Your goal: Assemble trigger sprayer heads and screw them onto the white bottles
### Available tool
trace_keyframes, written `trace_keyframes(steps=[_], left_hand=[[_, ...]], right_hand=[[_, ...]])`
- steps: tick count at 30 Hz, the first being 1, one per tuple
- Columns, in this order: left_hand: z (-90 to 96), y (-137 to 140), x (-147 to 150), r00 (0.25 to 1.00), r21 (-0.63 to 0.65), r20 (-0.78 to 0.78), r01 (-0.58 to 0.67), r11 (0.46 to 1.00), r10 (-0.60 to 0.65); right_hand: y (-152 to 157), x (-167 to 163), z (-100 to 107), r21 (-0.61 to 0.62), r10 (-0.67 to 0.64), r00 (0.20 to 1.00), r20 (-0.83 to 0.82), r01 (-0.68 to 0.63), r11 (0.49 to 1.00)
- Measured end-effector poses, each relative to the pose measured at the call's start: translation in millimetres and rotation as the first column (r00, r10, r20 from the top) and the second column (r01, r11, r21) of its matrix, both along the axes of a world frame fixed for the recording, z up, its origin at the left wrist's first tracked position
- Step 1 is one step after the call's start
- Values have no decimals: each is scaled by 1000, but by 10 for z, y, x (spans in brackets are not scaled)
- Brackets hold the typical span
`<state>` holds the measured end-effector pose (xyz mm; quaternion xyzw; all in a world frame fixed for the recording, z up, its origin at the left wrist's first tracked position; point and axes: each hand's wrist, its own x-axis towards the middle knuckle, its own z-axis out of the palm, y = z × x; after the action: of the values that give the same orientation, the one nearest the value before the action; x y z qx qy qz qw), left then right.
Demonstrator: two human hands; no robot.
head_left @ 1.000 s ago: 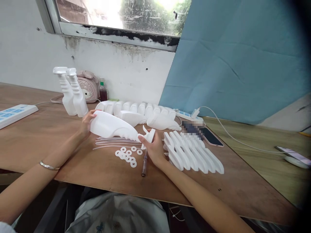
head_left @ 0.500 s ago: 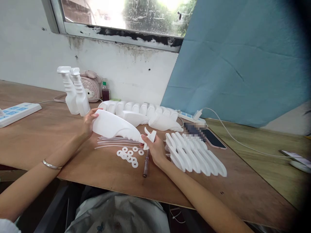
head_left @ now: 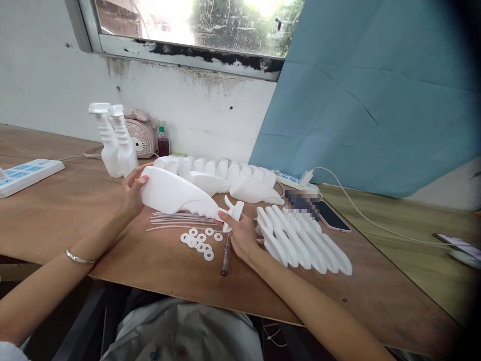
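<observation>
My left hand (head_left: 134, 190) is closed on the base of a white plastic spray bottle (head_left: 175, 193), which lies tilted in the air with its neck toward the right. At that neck my right hand (head_left: 240, 230) grips a white trigger spray head (head_left: 233, 213); the joint between them is covered by the fingers. Below the bottle lie thin clear dip tubes (head_left: 184, 218) and several white ring washers (head_left: 199, 240). A screwdriver (head_left: 225, 258) with a translucent handle rests just under my right hand.
White shroud-like plastic pieces (head_left: 304, 240) lie in a row at right. Behind are more white bottles (head_left: 221, 173). Two spray bottles (head_left: 119, 143) stand at back left by a pink bag (head_left: 142, 133). Power strips (head_left: 32, 175), a phone (head_left: 332, 215) and a cable (head_left: 361, 220) border the work area.
My left hand and the bottle's base have shifted slightly left. The right hand and the spray head moved a touch to the right, still at the bottle's neck.
</observation>
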<state>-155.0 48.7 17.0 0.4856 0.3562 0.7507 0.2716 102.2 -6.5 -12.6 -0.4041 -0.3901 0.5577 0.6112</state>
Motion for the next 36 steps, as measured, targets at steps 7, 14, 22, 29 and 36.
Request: trace_keyframes(steps=[7, 14, 22, 29, 36], left_hand=[[38, 14, -33, 996, -152, 4, 94, 984, -94], [12, 54, -30, 985, -300, 73, 173, 938, -158], [63, 6, -73, 912, -191, -406, -141, 971, 53], [318, -519, 481, 62, 526, -850, 161, 835, 524], [286, -688, 875, -46, 625, -748, 287, 726, 662]], right_hand=[[-100, 16, 148, 108, -64, 921, 384, 24, 994], [-190, 42, 269, 173, -165, 795, 584, 76, 982], [-149, 43, 214, 183, -156, 850, 504, 72, 981], [-278, -54, 247, 216, -104, 903, 416, 12, 976], [-356, -75, 240, 305, -74, 893, 444, -73, 950]])
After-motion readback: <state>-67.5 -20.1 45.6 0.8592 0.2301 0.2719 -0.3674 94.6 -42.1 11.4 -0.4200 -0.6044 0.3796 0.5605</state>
